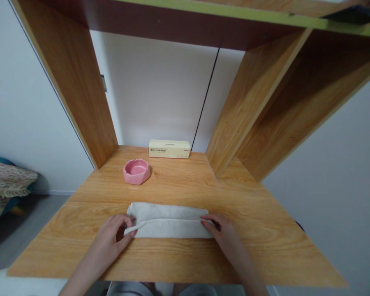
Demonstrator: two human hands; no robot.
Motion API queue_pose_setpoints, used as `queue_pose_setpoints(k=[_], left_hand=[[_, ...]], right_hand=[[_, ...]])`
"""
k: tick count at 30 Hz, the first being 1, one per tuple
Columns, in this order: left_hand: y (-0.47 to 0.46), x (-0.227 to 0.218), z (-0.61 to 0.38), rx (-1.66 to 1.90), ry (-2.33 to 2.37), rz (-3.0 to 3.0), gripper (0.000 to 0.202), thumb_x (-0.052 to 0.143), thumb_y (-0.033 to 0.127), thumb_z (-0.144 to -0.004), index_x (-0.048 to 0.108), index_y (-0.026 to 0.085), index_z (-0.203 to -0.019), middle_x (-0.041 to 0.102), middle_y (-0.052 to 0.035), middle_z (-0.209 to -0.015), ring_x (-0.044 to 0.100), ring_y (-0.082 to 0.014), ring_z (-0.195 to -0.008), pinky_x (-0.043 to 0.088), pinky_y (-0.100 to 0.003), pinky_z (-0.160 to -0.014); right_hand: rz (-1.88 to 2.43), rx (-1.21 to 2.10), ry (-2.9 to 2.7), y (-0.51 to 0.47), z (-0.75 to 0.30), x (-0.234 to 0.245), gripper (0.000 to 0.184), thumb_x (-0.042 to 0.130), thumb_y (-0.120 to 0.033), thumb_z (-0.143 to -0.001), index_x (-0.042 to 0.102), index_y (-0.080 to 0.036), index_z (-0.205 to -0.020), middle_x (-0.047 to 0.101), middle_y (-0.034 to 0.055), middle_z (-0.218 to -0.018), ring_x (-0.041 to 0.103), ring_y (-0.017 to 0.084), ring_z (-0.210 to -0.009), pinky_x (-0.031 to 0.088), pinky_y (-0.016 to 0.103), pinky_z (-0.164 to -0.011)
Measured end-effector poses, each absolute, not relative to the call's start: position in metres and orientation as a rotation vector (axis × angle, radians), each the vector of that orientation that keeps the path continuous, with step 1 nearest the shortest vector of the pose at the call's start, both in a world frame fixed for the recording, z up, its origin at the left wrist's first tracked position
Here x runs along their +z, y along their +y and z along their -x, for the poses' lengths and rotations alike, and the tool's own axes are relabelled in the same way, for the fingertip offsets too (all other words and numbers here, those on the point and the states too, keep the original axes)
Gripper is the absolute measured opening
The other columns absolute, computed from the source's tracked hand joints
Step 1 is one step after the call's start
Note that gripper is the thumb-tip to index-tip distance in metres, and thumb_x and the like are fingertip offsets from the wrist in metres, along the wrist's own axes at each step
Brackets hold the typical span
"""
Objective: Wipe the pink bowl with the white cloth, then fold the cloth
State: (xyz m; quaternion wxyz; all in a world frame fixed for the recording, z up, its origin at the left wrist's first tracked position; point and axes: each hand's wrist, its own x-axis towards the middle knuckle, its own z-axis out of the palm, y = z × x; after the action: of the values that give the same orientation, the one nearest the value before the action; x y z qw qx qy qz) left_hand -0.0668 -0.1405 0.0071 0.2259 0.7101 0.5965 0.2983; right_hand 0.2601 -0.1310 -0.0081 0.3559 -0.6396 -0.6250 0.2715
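Observation:
A white cloth [172, 228], folded into a long narrow strip, lies on the wooden desk near its front edge. A fold line runs along its length. At its left end my left hand [117, 234] pinches the near layer between thumb and fingers, with that corner slightly lifted. My right hand [218, 230] grips the right end, thumb and fingers closed on the edge of the fold. The cloth stretches flat between both hands.
A pink faceted ashtray [136, 172] sits behind the cloth to the left. Against the back wall stands a cream cardboard box [169, 149] with printed lettering. Wooden side panels [70, 82] and an upright divider [253, 98] rise from the desk [179, 263], under an overhead shelf [172, 20].

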Motion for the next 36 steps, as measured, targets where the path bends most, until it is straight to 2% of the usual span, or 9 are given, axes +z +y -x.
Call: queue_pose_setpoints(k=[4, 11, 14, 16, 20, 25, 29, 33, 36], left_hand=[[-0.149, 0.014, 0.063, 0.733, 1.695, -1.940, 0.025, 0.054, 0.047, -0.074, 0.061, 0.023, -0.075, 0.068, -0.0039, -0.079, 0.061, -0.0219, -0.076, 0.047, -0.033, -0.072], [-0.138, 0.023, 0.064, 0.778, 1.822, -1.918, 0.031, 0.052, 0.053, -0.073, 0.065, 0.026, -0.081, 0.070, -0.0032, -0.080, 0.062, -0.0249, -0.078, 0.045, -0.041, -0.077], [-0.134, 0.026, 0.061, 0.903, 1.775, -1.852, 0.038, 0.048, 0.055, -0.076, 0.062, 0.024, -0.093, 0.070, -0.0051, -0.087, 0.063, -0.0241, -0.082, 0.047, -0.039, -0.080], [-0.133, 0.027, 0.057, 0.950, 1.763, -1.792, 0.044, 0.044, 0.055, -0.078, 0.057, 0.022, -0.103, 0.068, -0.0055, -0.085, 0.064, -0.0228, -0.078, 0.050, -0.036, -0.074], [-0.130, 0.021, 0.049, 0.884, 1.878, -1.764, 0.047, 0.038, 0.051, -0.081, 0.050, 0.020, -0.115, 0.066, -0.0043, -0.081, 0.064, -0.0209, -0.064, 0.050, -0.032, -0.057], [-0.123, 0.005, 0.045, 0.780, 2.047, -1.842, 0.042, 0.032, 0.042, -0.086, 0.046, 0.020, -0.119, 0.066, -0.0057, -0.089, 0.065, -0.0214, -0.069, 0.048, -0.030, -0.055], [-0.122, 0.002, 0.041, 0.795, 2.096, -1.973, 0.037, 0.034, 0.035, -0.086, 0.052, 0.017, -0.112, 0.065, -0.0106, -0.098, 0.063, -0.0246, -0.085, 0.049, -0.034, -0.068], [-0.135, 0.009, 0.020, 0.906, 2.205, -2.207, 0.032, 0.039, 0.030, -0.084, 0.060, 0.018, -0.105, 0.064, -0.0124, -0.100, 0.057, -0.0281, -0.091, 0.045, -0.041, -0.076], [-0.148, 0.008, -0.005, 0.957, 1.759, -2.455, 0.031, 0.040, 0.026, -0.086, 0.061, 0.022, -0.109, 0.064, -0.0079, -0.103, 0.057, -0.0222, -0.094, 0.046, -0.036, -0.079]], right_hand=[[1.657, 0.586, -1.666, -0.136, -0.270, -0.004, 0.021, 0.056, -0.037, -0.077, 0.073, -0.025, -0.075, 0.066, 0.0060, -0.082, 0.059, 0.023, -0.084, 0.046, 0.037, -0.079], [1.550, 0.307, -1.655, -0.132, -0.262, -0.001, 0.024, 0.053, -0.042, -0.081, 0.074, -0.031, -0.079, 0.064, 0.0062, -0.110, 0.053, 0.026, -0.103, 0.041, 0.045, -0.092], [1.550, 0.284, -1.680, -0.128, -0.258, 0.004, 0.027, 0.050, -0.041, -0.083, 0.074, -0.028, -0.080, 0.068, 0.0066, -0.096, 0.057, 0.024, -0.094, 0.041, 0.043, -0.088], [1.604, 0.294, -1.706, -0.124, -0.255, 0.005, 0.027, 0.048, -0.037, -0.085, 0.073, -0.027, -0.082, 0.070, 0.0058, -0.088, 0.060, 0.023, -0.087, 0.041, 0.041, -0.085], [1.720, 0.263, -1.795, -0.114, -0.247, 0.002, 0.026, 0.046, -0.030, -0.086, 0.070, -0.025, -0.083, 0.071, 0.0051, -0.088, 0.062, 0.021, -0.083, 0.041, 0.036, -0.081], [1.918, 0.131, -1.834, -0.105, -0.237, -0.004, 0.022, 0.046, -0.028, -0.087, 0.066, -0.023, -0.082, 0.070, 0.0060, -0.082, 0.063, 0.021, -0.079, 0.041, 0.032, -0.075], [1.919, 0.122, -1.672, -0.107, -0.245, -0.010, 0.027, 0.047, -0.038, -0.085, 0.061, -0.018, -0.098, 0.068, 0.0107, -0.094, 0.063, 0.024, -0.088, 0.044, 0.034, -0.077], [1.899, 0.166, -1.637, -0.114, -0.256, -0.018, 0.032, 0.054, -0.048, -0.078, 0.063, -0.018, -0.087, 0.068, 0.0110, -0.085, 0.062, 0.027, -0.082, 0.046, 0.037, -0.075], [1.897, 0.110, -1.643, -0.115, -0.256, -0.024, 0.024, 0.057, -0.044, -0.075, 0.063, -0.021, -0.081, 0.067, 0.0094, -0.080, 0.060, 0.028, -0.082, 0.045, 0.037, -0.073]])
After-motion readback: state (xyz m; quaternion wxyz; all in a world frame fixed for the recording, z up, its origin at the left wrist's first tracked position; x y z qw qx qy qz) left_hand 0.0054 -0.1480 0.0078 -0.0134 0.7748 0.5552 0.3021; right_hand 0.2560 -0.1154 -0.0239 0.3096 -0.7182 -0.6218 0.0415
